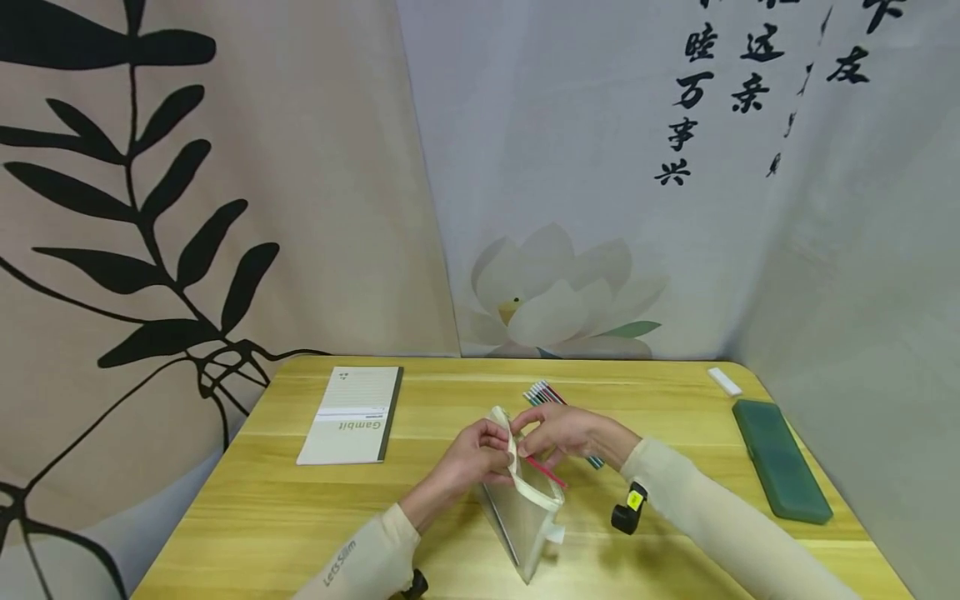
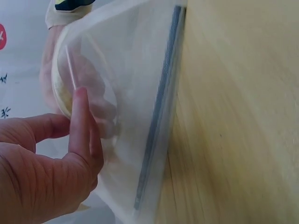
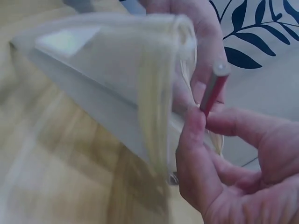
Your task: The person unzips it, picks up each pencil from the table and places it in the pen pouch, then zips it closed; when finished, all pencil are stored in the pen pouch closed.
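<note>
A translucent pouch with a cream-edged mouth (image 1: 531, 518) stands tilted over the table. My left hand (image 1: 474, 452) pinches its rim between thumb and fingers and holds the mouth apart. Between thumb and fingertips, my right hand (image 1: 567, 429) pinches a red pencil (image 1: 547, 473) at the opening; in the right wrist view one end of the red pencil (image 3: 215, 86) points toward the camera. A long dark stick (image 2: 160, 102), perhaps another pencil, lies along the pouch's lower edge, seen through the wall. Several pencils (image 1: 537, 393) lie on the table, partly behind my right hand.
On the wooden table (image 1: 247, 525), a notebook (image 1: 352, 415) lies at the left. A dark green case (image 1: 782, 460) sits near the right edge, with a small white eraser-like block (image 1: 724, 382) behind it. Printed curtains hang behind the table.
</note>
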Available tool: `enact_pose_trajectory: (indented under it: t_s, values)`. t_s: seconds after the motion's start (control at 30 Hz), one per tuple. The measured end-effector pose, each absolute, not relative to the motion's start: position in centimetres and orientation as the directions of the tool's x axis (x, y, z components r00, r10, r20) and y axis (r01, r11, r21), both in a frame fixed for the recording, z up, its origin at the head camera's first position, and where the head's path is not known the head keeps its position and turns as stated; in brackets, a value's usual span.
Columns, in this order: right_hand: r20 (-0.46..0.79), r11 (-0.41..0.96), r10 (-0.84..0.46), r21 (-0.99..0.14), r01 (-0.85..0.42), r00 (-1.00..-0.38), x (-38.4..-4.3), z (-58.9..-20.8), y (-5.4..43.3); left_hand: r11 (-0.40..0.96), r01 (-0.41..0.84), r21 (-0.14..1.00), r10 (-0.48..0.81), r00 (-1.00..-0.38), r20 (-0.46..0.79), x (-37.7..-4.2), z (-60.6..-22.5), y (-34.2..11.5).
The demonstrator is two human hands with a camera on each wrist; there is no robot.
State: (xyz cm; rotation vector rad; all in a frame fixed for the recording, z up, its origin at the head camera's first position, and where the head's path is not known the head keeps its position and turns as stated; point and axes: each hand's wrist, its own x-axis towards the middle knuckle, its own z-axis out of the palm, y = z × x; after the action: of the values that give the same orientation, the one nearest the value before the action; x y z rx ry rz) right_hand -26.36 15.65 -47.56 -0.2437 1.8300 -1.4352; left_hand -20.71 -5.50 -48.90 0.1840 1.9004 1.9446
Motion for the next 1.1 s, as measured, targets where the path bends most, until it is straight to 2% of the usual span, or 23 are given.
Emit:
enact_pose_trajectory:
  t_s: [0.2,0.47,0.73,0.97,1.1]
  values:
    - [-0.448,0.317,-0.536,-0.892,0.321,-0.716,-26.0,-48.0,15.2,-0.019,-0.207,0.978,0.370,-0.910,-0.186,-20.5,-48.8,-5.5]
    - [-0.387,0.301,-0.575,-0.919,0.254,-0.720,-25.7,-48.4,15.3,-0.027,-0.212,0.977,0.351,-0.917,-0.190,-20.6,-49.3,-5.9]
    - [-0.400,0.333,-0.611,-0.913,0.237,-0.683,-25.4,-48.7,15.9,-0.029,-0.176,0.984,0.321,-0.934,-0.158,-20.7,-49.5,-6.1]
    - [-0.379,0.304,-0.611,-0.923,0.236,-0.695,-25.4,-48.5,15.8,-0.048,-0.175,0.983,0.324,-0.934,-0.150,-20.9,-49.2,-6.2]
    - [-0.398,0.347,-0.625,-0.912,0.218,-0.671,-25.2,-48.3,15.9,-0.049,-0.180,0.983,0.315,-0.936,-0.155,-20.8,-49.0,-6.3]
